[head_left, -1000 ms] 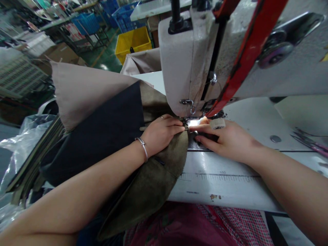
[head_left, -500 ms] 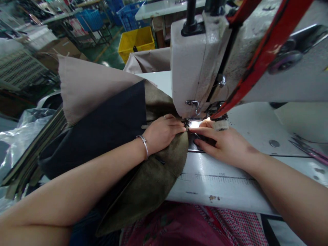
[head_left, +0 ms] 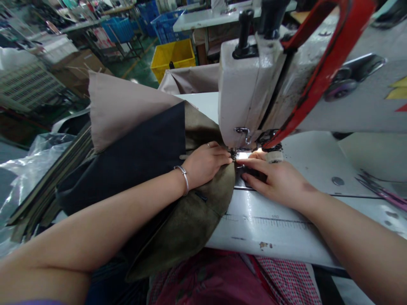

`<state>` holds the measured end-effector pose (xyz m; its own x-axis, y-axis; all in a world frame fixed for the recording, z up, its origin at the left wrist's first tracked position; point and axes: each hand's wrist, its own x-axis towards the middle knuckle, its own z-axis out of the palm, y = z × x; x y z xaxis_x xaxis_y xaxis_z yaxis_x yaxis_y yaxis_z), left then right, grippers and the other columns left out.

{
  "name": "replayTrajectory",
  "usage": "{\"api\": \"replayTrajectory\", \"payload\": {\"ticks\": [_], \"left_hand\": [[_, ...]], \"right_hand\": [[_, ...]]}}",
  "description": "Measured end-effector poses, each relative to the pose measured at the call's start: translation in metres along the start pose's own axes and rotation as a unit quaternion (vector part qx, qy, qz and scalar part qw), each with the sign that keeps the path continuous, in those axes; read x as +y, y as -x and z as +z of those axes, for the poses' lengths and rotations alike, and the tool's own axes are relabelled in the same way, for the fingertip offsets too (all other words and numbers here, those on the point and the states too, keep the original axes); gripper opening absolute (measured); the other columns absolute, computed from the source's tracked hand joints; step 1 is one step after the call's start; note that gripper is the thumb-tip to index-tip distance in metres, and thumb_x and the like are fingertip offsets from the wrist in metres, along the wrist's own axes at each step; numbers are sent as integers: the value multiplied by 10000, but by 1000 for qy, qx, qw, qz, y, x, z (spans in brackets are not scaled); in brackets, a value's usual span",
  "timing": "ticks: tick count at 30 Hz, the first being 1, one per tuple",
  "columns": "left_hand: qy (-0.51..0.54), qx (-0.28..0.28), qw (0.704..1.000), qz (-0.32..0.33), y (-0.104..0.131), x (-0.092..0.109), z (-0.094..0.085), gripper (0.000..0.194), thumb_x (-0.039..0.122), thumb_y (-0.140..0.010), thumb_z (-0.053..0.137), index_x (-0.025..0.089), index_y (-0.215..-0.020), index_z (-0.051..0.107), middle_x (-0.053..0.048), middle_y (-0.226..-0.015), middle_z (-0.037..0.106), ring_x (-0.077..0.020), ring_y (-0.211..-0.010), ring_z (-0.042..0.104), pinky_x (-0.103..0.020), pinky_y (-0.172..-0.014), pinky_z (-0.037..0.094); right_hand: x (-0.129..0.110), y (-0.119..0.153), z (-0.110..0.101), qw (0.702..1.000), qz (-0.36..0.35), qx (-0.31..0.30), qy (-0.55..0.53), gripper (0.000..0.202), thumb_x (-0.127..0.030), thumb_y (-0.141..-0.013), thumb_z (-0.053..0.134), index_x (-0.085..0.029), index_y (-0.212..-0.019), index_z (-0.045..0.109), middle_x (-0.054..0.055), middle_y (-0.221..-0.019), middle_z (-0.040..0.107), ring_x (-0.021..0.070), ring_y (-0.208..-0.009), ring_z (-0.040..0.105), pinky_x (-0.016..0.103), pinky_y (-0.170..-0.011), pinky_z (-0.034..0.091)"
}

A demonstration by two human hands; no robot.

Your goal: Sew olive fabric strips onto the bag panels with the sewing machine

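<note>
Olive fabric (head_left: 190, 228) is laid on the pale surface (head_left: 270, 237), its upper part led up to the needle area of the white sewing machine (head_left: 241, 93) and its curved lower part hung over the front edge. Dark navy fabric (head_left: 146, 144) is joined or overlapped with it on the left, and beyond that a beige fabric (head_left: 127, 106) with a frayed edge is spread.

The olive fabric is pressed from above by the left hand (head_left: 206, 163), whose fingertips are set close beside the lit needle area; whether cloth is pinched in that grip cannot be told. On the left wrist a silver bracelet (head_left: 185, 180) is worn, and a ring is worn on one finger. The right hand (head_left: 278, 178) is held on the other side of the needle area, its grip released, with thumb and index finger parted and the index fingertip brought to the fabric's edge. A pale ribbed band (head_left: 274, 156) is seen at its knuckles.

Purple-handled scissors (head_left: 381, 192) are placed on the surface at the far right. At the left, stacked dark strips (head_left: 47, 186) are piled beside clear plastic (head_left: 25, 173). Behind, a yellow crate (head_left: 173, 57) is seen on the floor.
</note>
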<state>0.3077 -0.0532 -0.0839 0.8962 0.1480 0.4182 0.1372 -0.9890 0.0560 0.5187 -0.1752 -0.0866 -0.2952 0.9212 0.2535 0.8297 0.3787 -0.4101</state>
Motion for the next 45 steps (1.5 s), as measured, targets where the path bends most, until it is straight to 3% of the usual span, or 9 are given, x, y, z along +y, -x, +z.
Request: {"api": "replayTrajectory", "payload": {"ticks": [17, 25, 29, 32, 35, 37, 39, 42, 45], "left_hand": [[19, -44, 997, -67, -6, -9, 5, 247, 79, -871, 532, 187, -992, 719, -31, -1051, 724, -177, -993, 641, -340, -944, 468], [51, -86, 993, -65, -10, -12, 12, 268, 67, -883, 506, 172, -1013, 716, -58, -1089, 716, -184, -1043, 633, -354, -998, 449], [56, -124, 990, -50, -9, -16, -12, 318, 66, -874, 531, 224, -1092, 701, -35, -1155, 700, -160, -1119, 614, -305, -1006, 457], [76, -129, 987, -63, 11, -17, -65, 343, 119, -895, 537, 240, -1196, 649, -27, -1224, 665, -150, -1159, 592, -289, -1029, 447], [64, -81, 981, -167, 52, -7, -119, 295, 204, -943, 486, 219, -1193, 643, -45, -1153, 669, -163, -1083, 610, -320, -992, 462], [40, -83, 968, -233, 83, 5, -138, 284, 245, -946, 495, 226, -1188, 642, -49, -1134, 658, -177, -1073, 600, -343, -994, 451], [36, -131, 956, -259, 111, 17, -138, 329, 303, -900, 587, 237, -1220, 619, -69, -1206, 613, -213, -1137, 558, -384, -1032, 416], [33, -172, 939, -294, 136, 27, -116, 595, 412, -730, 775, 224, -1256, 569, -109, -1278, 529, -273, -1181, 497, -440, -1033, 392], [41, -163, 933, -319, 138, 25, -96, 520, 393, -672, 817, 204, -1109, 609, -84, -1133, 557, -256, -1063, 517, -411, -948, 423]], "right_hand": [[13, -5, 7, 1000, 19, -1, 11, 326, -315, -912, 503, -249, -1194, 651, 82, -1028, 663, 234, -960, 615, 360, -820, 481], [18, -5, 8, 999, 48, 4, -20, 343, -342, -907, 493, -249, -1179, 679, 32, -753, 654, 164, -684, 587, 278, -608, 405], [20, -3, 6, 996, 69, 7, -53, 333, -375, -900, 496, -251, -1125, 708, 14, -690, 621, 142, -608, 547, 271, -568, 377], [22, -2, 6, 993, 90, 4, -77, 340, -420, -896, 496, -255, -1088, 723, 5, -652, 594, 133, -559, 514, 272, -537, 362], [24, -4, 8, 992, 97, -3, -75, 346, -438, -887, 499, -266, -1082, 728, 6, -652, 592, 133, -554, 511, 278, -535, 359], [25, -7, 11, 993, 102, -9, -62, 346, -443, -884, 497, -281, -1086, 727, 6, -650, 595, 139, -557, 515, 284, -535, 353], [25, -9, 14, 993, 111, -12, -49, 335, -444, -882, 498, -307, -1089, 724, 4, -646, 600, 147, -562, 523, 288, -536, 347], [25, -11, 17, 993, 114, -5, -43, 323, -442, -881, 500, -326, -1083, 723, 2, -658, 620, 154, -575, 538, 290, -541, 354], [27, -10, 17, 993, 105, -2, -49, 335, -446, -890, 483, -309, -1076, 726, 2, -655, 631, 152, -559, 535, 289, -529, 358]]}}
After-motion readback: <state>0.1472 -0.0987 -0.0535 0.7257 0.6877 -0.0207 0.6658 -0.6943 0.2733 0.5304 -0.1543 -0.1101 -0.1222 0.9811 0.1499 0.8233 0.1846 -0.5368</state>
